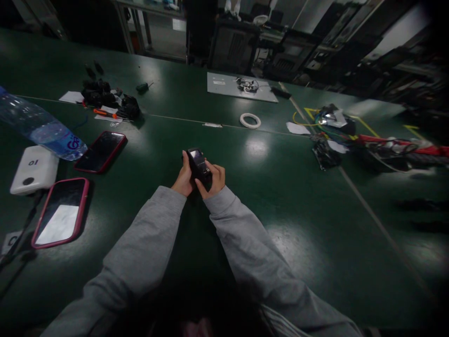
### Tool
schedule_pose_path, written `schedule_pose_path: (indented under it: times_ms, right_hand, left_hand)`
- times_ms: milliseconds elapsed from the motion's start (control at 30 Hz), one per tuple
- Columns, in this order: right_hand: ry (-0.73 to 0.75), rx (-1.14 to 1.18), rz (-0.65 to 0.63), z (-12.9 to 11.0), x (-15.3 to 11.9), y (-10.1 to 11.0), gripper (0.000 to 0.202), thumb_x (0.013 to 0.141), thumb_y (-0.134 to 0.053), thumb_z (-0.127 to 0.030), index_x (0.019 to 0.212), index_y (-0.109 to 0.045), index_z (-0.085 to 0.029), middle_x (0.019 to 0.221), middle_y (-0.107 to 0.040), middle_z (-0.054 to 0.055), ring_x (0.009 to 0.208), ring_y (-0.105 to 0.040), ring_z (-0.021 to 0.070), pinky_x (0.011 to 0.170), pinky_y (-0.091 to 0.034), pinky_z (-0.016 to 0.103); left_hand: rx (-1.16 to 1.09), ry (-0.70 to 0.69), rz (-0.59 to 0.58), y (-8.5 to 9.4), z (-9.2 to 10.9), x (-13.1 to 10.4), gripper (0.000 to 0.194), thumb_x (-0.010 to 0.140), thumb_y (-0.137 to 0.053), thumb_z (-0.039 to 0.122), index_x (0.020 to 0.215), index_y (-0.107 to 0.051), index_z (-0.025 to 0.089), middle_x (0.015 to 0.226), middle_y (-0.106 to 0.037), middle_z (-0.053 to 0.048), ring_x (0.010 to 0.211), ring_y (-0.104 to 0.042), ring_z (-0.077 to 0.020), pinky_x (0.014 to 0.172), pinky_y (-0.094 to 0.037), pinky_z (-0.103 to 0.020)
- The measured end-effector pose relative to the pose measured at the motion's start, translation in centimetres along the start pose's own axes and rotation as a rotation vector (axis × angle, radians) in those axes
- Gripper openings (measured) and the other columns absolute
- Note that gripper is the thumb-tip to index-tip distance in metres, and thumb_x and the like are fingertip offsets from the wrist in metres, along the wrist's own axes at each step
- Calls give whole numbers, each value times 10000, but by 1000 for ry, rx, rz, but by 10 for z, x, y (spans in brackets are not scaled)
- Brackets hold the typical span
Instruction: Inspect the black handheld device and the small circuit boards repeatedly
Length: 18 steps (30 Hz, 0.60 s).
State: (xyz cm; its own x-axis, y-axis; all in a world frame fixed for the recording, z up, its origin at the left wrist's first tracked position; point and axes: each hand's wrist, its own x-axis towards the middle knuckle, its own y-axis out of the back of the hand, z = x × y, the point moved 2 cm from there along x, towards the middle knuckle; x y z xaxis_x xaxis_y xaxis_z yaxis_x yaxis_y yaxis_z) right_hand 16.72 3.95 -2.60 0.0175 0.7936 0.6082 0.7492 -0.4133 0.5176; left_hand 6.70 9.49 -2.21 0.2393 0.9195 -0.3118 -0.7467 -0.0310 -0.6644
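Between my two hands is a small black handheld device (201, 166) with a little screen at its upper end and what look like buttons below it. My left hand (184, 178) is wrapped round its left side, with the thumb up along the edge. On the other side, my right hand (214, 179) grips its lower right part, and a finger or thumb lies over its face near the buttons. The device is tilted just above the green tabletop (231, 224). Its underside and several of my fingers are hidden.
To the left lie a red-cased phone (101, 152), a pink-cased phone (62, 213), a white box (35, 169) and a plastic bottle (45, 128). Farther back are a screwdriver (143, 87), a tape roll (250, 121) and a grey board (224, 86). Cables (386, 150) clutter the right.
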Motion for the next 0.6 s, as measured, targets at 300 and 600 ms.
schedule_pose_path:
  times_ms: [300,600]
  right_hand:
    - [218,-165,41,-19,-7,9,753,868,-563,-476,1514,-264,-232,1457,-399,133,1393,-383,293,1138,-369,509]
    - [123,-197,-92,-30,-11,9,730,918,-518,-476,1550,-261,-217,1530,-396,90,1476,-295,268,1243,-176,474]
  left_hand:
    - [-66,-8,-149,12,8,-2,904,765,-247,897,1197,-653,214,834,-671,-53,839,-655,-185,790,-528,-330]
    - [-97,35,-85,16,12,2,762,775,-368,864,1098,-679,247,845,-689,-53,878,-658,-206,798,-537,-355]
